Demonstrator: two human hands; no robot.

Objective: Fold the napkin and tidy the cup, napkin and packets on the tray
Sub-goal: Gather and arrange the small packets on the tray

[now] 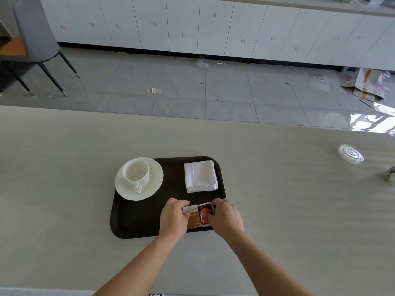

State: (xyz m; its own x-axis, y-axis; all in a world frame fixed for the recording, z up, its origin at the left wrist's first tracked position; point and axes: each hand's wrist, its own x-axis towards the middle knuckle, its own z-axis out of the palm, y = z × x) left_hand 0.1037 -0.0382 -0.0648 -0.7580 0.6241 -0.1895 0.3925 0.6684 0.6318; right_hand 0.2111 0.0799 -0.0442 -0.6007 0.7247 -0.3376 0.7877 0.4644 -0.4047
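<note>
A dark brown rectangular plastic tray [136,221] with rounded corners sits on a pale beige matte surface [64,167], seen from above and slightly behind.

On the tray at approx. 10 o'clock: a white ceramic cup [136,173], upright, handle pointing toward the viewer, standing on a round white saucer [154,184] whose left rim overhangs the tray edge. At approx. 1 o'clock: a white cloth napkin [201,176], folded into a neat square w/ layered edges showing along its near side. It lies apart from the cup and saucer.

At approx. 5 o'clock, near the tray's front edge, two small packets lie side by side, touching — a brown-and-white packet [194,220] on the left, a red-and-black printed packet [205,213] on the right.

Both bare hands are on the packets. The left hand [173,218] curls over the brown packet, fingers [181,204] bent around its far edge, thumb on top. The right hand [225,217] curls over the red packet the same way, fingers bent round its far right corner. Each hand is grasping its packet — neither packet looks lifted, though I cannot tell for sure.

Well off the tray at 2 o'clock, a clear round glass dish [351,153] rests on the surface.
</note>
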